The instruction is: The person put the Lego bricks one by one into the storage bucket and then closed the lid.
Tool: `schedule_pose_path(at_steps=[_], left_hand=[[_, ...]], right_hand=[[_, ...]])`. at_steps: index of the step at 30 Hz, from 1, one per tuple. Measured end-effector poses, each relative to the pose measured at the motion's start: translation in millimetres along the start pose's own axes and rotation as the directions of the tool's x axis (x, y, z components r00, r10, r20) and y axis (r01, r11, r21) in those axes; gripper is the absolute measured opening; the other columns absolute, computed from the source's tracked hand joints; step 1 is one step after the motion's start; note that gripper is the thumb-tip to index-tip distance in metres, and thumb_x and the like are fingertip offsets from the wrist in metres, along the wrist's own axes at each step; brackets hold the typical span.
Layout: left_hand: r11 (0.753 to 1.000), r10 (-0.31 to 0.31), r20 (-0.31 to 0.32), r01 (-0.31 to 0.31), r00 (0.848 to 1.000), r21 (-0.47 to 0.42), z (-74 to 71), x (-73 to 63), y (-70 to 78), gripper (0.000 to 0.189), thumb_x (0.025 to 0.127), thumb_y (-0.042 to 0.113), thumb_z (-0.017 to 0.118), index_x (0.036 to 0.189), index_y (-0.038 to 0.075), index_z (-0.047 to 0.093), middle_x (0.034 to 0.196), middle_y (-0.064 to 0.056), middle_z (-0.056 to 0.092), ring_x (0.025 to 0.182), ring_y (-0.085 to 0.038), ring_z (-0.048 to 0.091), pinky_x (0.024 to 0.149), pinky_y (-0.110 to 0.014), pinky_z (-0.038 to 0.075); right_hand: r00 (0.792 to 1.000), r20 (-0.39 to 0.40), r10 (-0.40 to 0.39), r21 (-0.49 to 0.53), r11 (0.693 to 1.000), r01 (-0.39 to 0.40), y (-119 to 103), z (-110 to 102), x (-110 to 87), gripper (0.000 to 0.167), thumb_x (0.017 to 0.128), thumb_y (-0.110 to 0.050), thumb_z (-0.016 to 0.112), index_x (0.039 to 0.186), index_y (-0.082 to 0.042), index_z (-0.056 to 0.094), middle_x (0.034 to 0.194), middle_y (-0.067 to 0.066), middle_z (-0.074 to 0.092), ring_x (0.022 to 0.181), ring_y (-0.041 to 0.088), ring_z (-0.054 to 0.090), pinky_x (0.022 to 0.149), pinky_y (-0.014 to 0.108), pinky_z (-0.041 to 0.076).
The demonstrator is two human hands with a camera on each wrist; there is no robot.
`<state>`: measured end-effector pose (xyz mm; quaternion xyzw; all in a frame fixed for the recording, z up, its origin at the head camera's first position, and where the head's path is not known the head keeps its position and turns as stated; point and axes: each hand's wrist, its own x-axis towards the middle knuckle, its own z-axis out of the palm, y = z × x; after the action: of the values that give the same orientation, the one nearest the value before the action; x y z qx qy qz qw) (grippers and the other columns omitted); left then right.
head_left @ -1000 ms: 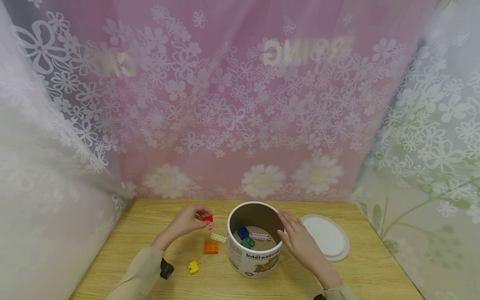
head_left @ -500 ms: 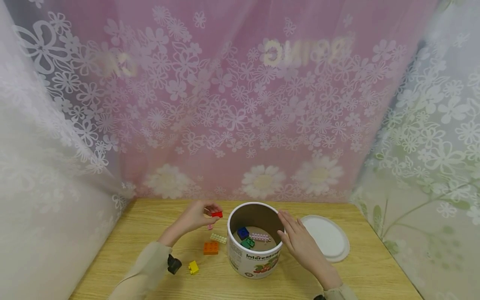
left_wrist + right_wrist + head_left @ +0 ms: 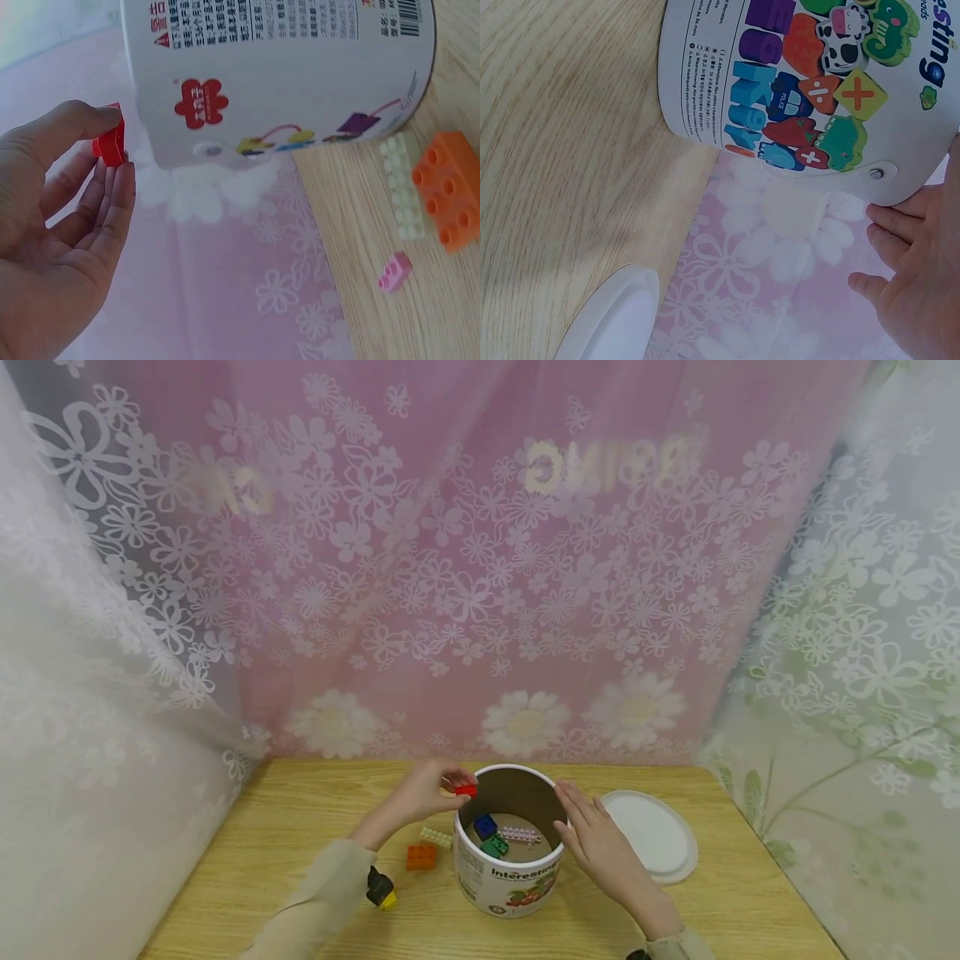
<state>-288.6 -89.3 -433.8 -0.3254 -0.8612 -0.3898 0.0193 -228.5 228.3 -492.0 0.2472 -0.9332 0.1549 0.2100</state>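
Observation:
A small red toy brick (image 3: 110,142) is pinched between the thumb and fingers of my left hand (image 3: 427,789), at the left rim of a round white bucket (image 3: 480,881). My right hand (image 3: 602,843) rests its straight fingers on the bucket's right rim. Inside the bucket lie a blue brick (image 3: 485,826), a green brick (image 3: 495,846) and a long pink brick (image 3: 520,834). On the table left of the bucket are an orange brick (image 3: 422,857), a cream brick (image 3: 435,837) and a small pink brick (image 3: 394,271). A yellow brick (image 3: 387,902) is partly hidden by the left wrist's black strap.
A round white lid (image 3: 651,835) lies on the wooden table (image 3: 735,902) to the right of the bucket, behind my right hand. Flowered pink and white curtains (image 3: 480,568) enclose the table at the back and both sides.
My left hand has carried the red brick rightward, away from the small pink brick on the table, to the bucket's rim. The right hand and bucket have stayed in place.

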Motion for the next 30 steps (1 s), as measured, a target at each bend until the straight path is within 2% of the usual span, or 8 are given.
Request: schedule_pose_path(at_steps=[5,8,12,19,23,30], left_hand=[[1.000,0.019,0.027,-0.018,0.999,-0.021,11.1,9.6,5.0,0.019,0.088,0.004,0.077,0.106,0.008,0.074,0.095,-0.001,0.071,0.087,-0.017,0.065,0.082,-0.038,0.060],[1.000,0.011,0.042,-0.011,0.999,-0.007,18.6,14.4,7.2,0.020,0.088,0.006,0.078,0.107,0.011,0.074,0.094,0.001,0.070,0.085,-0.013,0.064,0.077,-0.028,0.059],[1.000,0.015,0.063,-0.015,0.998,0.005,29.0,19.8,7.9,0.020,0.088,0.008,0.079,0.107,0.013,0.074,0.095,0.002,0.070,0.084,-0.008,0.065,0.075,-0.020,0.056],[0.998,0.056,0.109,-0.058,0.992,0.024,44.6,29.1,12.0,0.018,0.090,0.008,0.077,0.107,0.014,0.073,0.100,0.001,0.070,0.089,-0.011,0.067,0.077,-0.018,0.056],[0.997,0.074,0.125,-0.079,0.989,0.028,51.7,34.6,15.3,0.017,0.090,0.007,0.076,0.106,0.013,0.073,0.101,0.000,0.071,0.090,-0.010,0.067,0.077,-0.018,0.056],[0.996,0.065,0.136,-0.072,0.989,0.051,62.9,43.3,16.9,0.014,0.088,0.006,0.077,0.101,0.011,0.074,0.096,-0.001,0.072,0.082,-0.007,0.066,0.073,-0.016,0.055]], right_hand=[[1.000,-0.002,-0.006,-0.008,1.000,0.006,0,-1,-0.6,0.058,0.105,-0.027,0.056,0.154,-0.001,0.040,0.158,0.014,0.042,0.144,0.033,0.041,0.115,0.062,0.029],[1.000,0.000,-0.004,-0.010,1.000,0.004,-1,-1,-1.0,0.058,0.106,-0.030,0.053,0.154,-0.001,0.040,0.158,0.014,0.041,0.144,0.033,0.041,0.115,0.062,0.029],[1.000,-0.005,-0.006,-0.004,1.000,0.006,-2,-3,-0.9,0.058,0.105,-0.028,0.055,0.154,-0.001,0.040,0.157,0.015,0.043,0.144,0.033,0.041,0.115,0.062,0.029],[1.000,-0.006,-0.004,-0.001,1.000,0.004,-1,-3,0.1,0.059,0.102,-0.022,0.060,0.154,0.000,0.040,0.156,0.017,0.044,0.143,0.035,0.042,0.116,0.061,0.029],[1.000,-0.008,-0.004,-0.002,1.000,0.004,0,-2,-0.1,0.058,0.103,-0.024,0.059,0.154,-0.001,0.040,0.156,0.016,0.044,0.143,0.035,0.042,0.116,0.060,0.029],[1.000,0.013,0.010,0.004,1.000,-0.010,0,-1,0.4,0.060,0.102,-0.023,0.061,0.155,-0.002,0.040,0.158,0.014,0.042,0.145,0.032,0.040,0.117,0.060,0.028]])
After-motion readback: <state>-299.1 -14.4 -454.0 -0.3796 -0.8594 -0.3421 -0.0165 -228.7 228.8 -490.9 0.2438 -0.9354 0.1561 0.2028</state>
